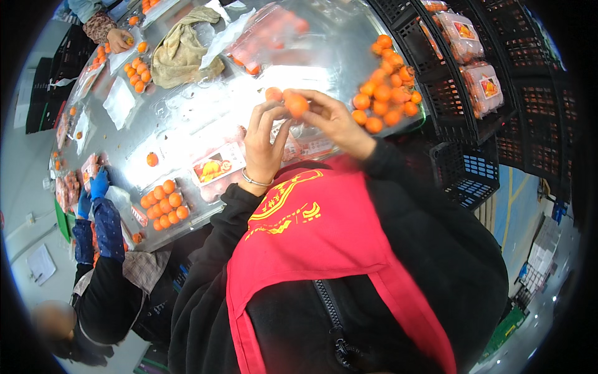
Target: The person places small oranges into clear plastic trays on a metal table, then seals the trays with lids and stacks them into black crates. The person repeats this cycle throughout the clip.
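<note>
Between my hands is a small orange persimmon [297, 105], raised above the steel table. The fingers and thumb of my right hand [338, 122] grip it from the right. My left hand [264, 140], with a bracelet at its wrist, has curled fingers at the fruit's left side; whether they press on it is hard to tell. Just behind the left fingers shows another persimmon [273, 94], partly hidden. Below my hands lie clear-wrapped packs, one with a picture label [217, 166]. A pile of loose persimmons [385, 91] sits at the table's right end.
A tray of persimmons [164, 204] lies near the front edge, a crumpled cloth [184, 51] farther back. Black crates [448, 93] holding packs stand at the right. A co-worker's blue-gloved hand [99, 183] handles a pack at left; another person's hand [119, 40] is at far left.
</note>
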`<state>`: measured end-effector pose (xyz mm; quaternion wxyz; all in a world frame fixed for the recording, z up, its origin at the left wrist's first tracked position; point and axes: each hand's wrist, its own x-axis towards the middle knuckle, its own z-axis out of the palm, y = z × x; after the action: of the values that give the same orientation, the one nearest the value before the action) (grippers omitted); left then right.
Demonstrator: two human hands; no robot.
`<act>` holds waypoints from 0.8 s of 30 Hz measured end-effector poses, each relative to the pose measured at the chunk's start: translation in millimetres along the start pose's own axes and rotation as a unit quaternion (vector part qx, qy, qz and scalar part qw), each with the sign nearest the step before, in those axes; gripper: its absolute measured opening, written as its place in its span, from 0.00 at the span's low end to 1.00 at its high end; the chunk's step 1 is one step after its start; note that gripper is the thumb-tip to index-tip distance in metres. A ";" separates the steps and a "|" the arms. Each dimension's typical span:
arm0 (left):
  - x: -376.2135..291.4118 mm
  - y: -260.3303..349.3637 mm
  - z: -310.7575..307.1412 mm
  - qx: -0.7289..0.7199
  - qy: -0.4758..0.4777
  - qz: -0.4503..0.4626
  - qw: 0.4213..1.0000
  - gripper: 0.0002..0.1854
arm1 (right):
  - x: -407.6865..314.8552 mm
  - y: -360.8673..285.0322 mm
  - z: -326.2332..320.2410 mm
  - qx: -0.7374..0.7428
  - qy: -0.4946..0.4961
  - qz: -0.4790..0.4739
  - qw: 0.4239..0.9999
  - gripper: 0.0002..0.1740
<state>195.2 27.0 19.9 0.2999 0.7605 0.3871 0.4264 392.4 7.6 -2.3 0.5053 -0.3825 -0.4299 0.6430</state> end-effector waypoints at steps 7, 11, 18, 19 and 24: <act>-1.4 -3.7 7.4 -0.124 0.027 -0.075 0.989 0.16 | 1.8 -1.3 -7.5 -0.096 -0.014 -0.064 0.993 0.31; -4.7 -10.6 6.0 -0.289 -0.010 -0.266 0.919 0.17 | -0.7 -3.0 -7.9 -0.167 0.009 -0.072 0.983 0.36; -7.5 -8.7 8.6 -0.394 -0.049 -0.286 0.872 0.24 | -0.5 -4.6 -3.1 -0.204 -0.008 -0.090 0.975 0.37; -7.4 -7.9 8.0 -0.412 -0.043 -0.273 0.868 0.26 | 0.0 -5.0 -2.6 -0.201 -0.003 -0.093 0.975 0.37; -5.2 -7.8 8.9 -0.411 -0.036 -0.256 0.875 0.33 | 0.1 -12.0 -0.9 -0.255 -0.008 -0.111 0.961 0.34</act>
<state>198.7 25.5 7.5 0.6973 0.4582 0.3473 0.4280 397.1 9.3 8.7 0.4559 -0.4431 -0.6236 0.4550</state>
